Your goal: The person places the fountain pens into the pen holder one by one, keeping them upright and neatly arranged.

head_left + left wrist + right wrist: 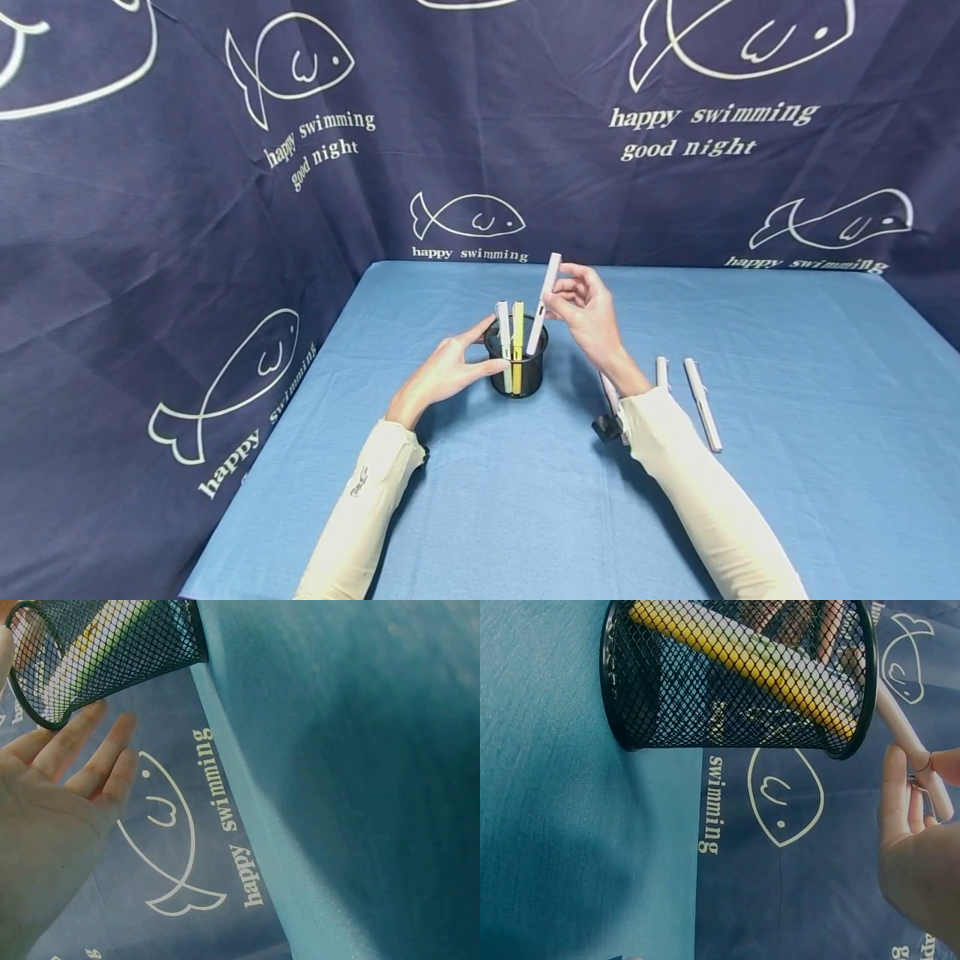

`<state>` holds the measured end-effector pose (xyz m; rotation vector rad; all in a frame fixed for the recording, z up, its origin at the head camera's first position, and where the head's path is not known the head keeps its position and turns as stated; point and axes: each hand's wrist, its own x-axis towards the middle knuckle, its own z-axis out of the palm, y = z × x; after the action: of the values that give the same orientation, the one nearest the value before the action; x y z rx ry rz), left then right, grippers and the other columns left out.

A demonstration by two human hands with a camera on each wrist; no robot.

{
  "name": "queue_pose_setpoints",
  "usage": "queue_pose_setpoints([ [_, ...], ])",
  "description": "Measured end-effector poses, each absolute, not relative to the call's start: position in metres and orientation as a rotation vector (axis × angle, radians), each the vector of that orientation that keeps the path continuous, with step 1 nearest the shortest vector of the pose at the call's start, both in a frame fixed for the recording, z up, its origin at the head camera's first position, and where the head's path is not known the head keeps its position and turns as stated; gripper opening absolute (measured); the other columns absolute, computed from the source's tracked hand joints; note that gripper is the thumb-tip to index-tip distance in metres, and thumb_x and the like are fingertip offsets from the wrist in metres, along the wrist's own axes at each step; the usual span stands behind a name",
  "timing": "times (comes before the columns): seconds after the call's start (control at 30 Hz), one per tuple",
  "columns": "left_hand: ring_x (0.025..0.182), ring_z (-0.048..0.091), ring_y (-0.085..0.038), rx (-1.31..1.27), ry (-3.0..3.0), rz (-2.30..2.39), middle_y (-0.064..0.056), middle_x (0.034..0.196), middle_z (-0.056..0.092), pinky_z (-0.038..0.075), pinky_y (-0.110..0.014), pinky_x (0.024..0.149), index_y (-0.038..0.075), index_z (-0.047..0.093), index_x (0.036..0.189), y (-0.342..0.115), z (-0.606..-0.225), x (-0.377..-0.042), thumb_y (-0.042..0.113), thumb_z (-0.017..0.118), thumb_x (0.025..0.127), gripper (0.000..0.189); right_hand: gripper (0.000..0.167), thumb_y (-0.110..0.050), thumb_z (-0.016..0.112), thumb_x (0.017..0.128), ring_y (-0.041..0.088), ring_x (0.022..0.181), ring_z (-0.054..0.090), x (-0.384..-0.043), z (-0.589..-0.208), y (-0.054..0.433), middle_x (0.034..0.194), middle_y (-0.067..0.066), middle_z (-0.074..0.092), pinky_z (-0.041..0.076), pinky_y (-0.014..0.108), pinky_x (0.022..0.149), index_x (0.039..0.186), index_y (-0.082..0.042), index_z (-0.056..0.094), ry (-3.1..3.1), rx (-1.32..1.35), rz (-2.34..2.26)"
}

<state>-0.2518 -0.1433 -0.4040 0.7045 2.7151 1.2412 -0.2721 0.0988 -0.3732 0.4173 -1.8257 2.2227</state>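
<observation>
A black mesh pen holder (pixel 529 380) stands upright on the blue cloth. My left hand (pixel 447 367) holds it at the rim, thumb on the near side and index finger on the far side; the other fingers (pixel 112 769) extend beside the mesh. Inside lean a yellow pen (pixel 517 323) and a white pen (pixel 503 320). At the holder's right, my right hand (pixel 591 315) pinches a pale capped pen (pixel 901 727) by its upper part. The pen is tilted, its lower end inside the rim.
On the cloth to the right lie several more pale pens, one (pixel 702 404) in full view, another (pixel 662 372) and a third (pixel 609 392) partly covered by the right forearm. Dark fabric (pixel 450 133) with fish drawings rises along the back and left edges.
</observation>
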Motion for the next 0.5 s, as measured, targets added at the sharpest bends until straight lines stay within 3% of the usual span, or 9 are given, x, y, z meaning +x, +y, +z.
queue_pose_setpoints([
  [0.5,0.136,0.052,-0.022,0.685,2.711,1.235,-0.012,0.141,0.062,0.040,-0.046,0.112,0.027,0.034,0.164,-0.1429,-0.4024,-0.2503,0.051,0.074,0.094,0.084,0.047,0.015,0.064,0.093,0.008,0.084,0.065,-0.2707,-0.3764,0.0989,0.098,0.011,0.060,0.060,0.028,0.073,0.138,0.010,0.048,-1.868,0.437,2.157],
])
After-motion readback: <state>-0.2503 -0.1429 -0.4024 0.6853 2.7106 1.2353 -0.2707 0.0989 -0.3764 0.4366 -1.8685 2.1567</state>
